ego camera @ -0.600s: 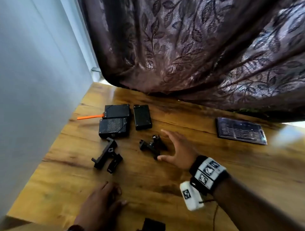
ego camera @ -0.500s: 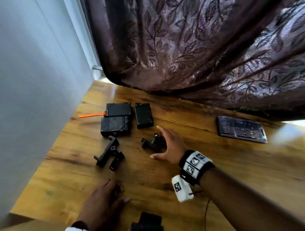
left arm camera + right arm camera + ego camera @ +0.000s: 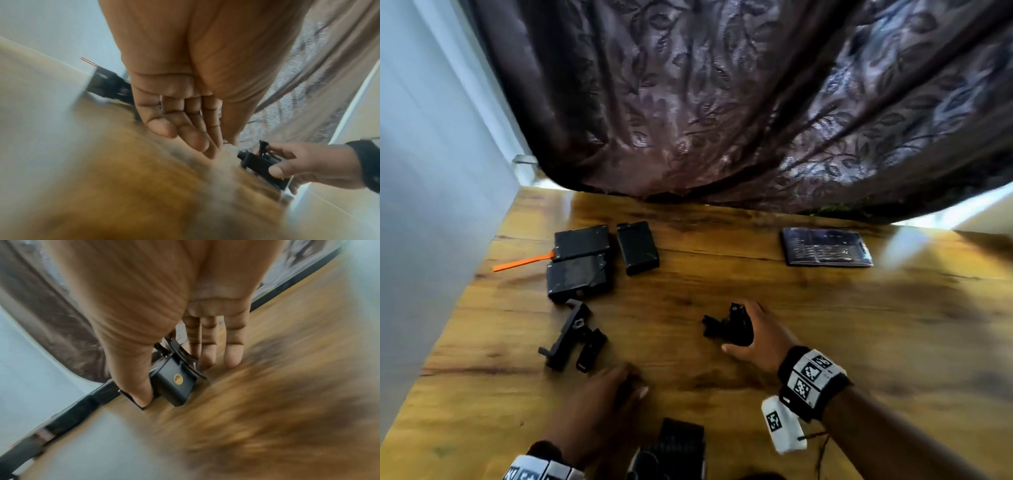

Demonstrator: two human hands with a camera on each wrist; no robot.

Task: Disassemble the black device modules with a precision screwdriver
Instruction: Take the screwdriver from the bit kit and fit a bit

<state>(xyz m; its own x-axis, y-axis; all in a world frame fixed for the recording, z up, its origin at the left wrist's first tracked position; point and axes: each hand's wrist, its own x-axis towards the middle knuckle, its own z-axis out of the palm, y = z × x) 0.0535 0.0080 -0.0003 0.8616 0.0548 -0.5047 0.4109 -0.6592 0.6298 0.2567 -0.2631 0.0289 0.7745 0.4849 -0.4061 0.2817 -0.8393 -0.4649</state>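
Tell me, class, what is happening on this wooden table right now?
A person is working over a wooden table. Their right hand closes its grip on a small black clamp-like part, thumb on one side and fingers on the other. The left hand hangs open above the tabletop, holding nothing. Three flat black rectangular modules lie grouped by the wall beside an orange strip-like tool. A second black bracket piece lies apart, untouched.
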